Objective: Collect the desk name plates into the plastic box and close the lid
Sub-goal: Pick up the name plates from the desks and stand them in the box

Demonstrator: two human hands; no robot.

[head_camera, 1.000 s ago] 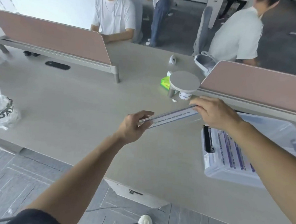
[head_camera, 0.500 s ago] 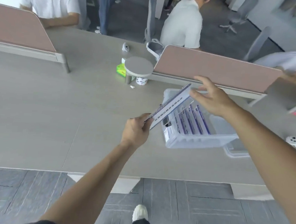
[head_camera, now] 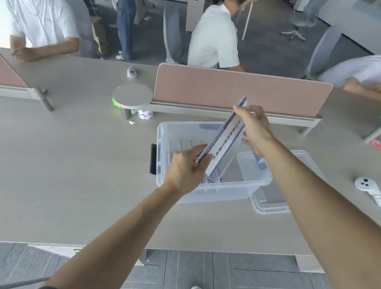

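left hand (head_camera: 186, 169): pinching the near end of the plate (head_camera: 228, 137), right over the box (head_camera: 215, 192).
right hand (head_camera: 254, 126): fingers curled on the plate's far end.
plate: tilted, far end high, near end dipping into the open box.
box: clear, mid tabletop (head_camera: 71, 158), more plates (head_camera: 212, 179) inside.
lid (head_camera: 268, 207): flat on the tabletop, just right of the box.
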